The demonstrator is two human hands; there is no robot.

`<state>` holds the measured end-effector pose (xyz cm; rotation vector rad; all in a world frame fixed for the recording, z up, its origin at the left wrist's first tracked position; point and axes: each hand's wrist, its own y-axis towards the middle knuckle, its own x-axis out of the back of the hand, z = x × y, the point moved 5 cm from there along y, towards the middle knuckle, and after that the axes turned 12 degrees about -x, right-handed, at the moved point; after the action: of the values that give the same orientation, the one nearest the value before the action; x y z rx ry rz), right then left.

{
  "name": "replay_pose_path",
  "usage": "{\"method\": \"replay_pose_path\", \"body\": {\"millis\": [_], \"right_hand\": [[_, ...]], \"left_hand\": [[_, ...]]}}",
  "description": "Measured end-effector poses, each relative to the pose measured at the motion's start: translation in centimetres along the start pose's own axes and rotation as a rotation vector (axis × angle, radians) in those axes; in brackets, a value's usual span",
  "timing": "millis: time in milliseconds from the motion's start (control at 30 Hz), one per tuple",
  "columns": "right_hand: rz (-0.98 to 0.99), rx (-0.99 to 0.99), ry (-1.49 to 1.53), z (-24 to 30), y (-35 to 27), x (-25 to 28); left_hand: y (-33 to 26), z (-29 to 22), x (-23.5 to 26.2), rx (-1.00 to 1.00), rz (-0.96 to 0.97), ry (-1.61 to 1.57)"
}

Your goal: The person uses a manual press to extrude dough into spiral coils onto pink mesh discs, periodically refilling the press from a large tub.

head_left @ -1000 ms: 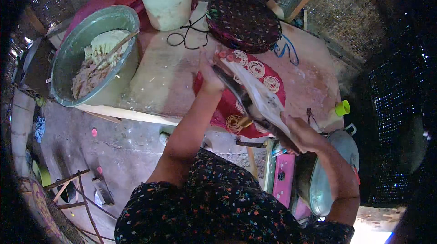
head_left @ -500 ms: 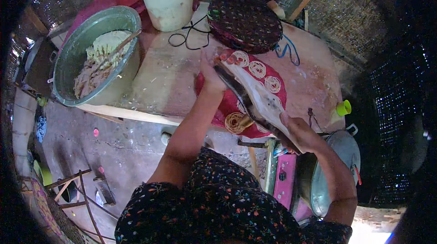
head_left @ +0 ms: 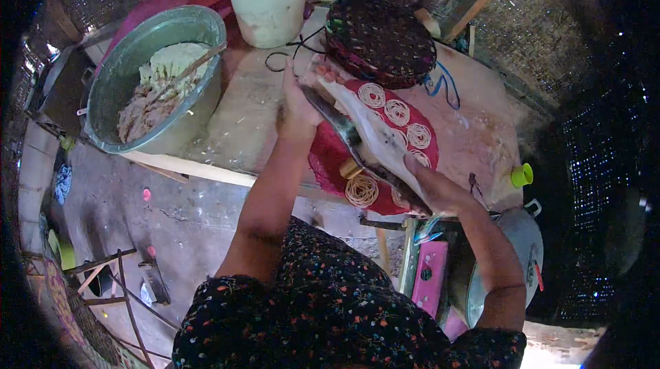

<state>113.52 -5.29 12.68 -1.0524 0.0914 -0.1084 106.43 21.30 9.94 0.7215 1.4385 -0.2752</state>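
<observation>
A long hand press (head_left: 377, 134), with a pale dough-smeared upper bar and a dark lower bar, is held slantwise above the table. My left hand (head_left: 302, 99) is closed on its far left end, with fingertips showing over the top. My right hand (head_left: 441, 189) is wrapped round its near right end. Below the press shows a brass-coloured cylinder (head_left: 350, 168), just beside a coil of thin dough strands (head_left: 361, 191). The coil lies on a round red mat (head_left: 326, 152), partly hidden by the press. Several paler strand coils (head_left: 397, 112) lie along the mat's right side.
A big green-grey tub (head_left: 206, 111) of dough with a wooden stick (head_left: 189, 74) stands left. Behind are a white bucket (head_left: 267, 11) and a stack of dark round mats (head_left: 379, 40). A green cup (head_left: 522, 175) sits right; a large metal pot (head_left: 505, 252) stands near right.
Both hands have carried the press left and slightly away. The brass-coloured cylinder has shifted from the right of the near coil to its upper left. The view has shifted a little.
</observation>
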Motion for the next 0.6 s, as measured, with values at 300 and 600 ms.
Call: {"method": "replay_pose_path", "body": {"millis": [300,600], "right_hand": [[-0.228,0.129,-0.235,3.8,2.0,-1.5],[-0.297,0.208,-0.426,5.6,-0.8,-1.7]], "left_hand": [[1.3,-3.7,3.9,-0.148,-0.154,0.036],[-0.1,-4.3,2.9,-0.223,-0.264,0.08]]}}
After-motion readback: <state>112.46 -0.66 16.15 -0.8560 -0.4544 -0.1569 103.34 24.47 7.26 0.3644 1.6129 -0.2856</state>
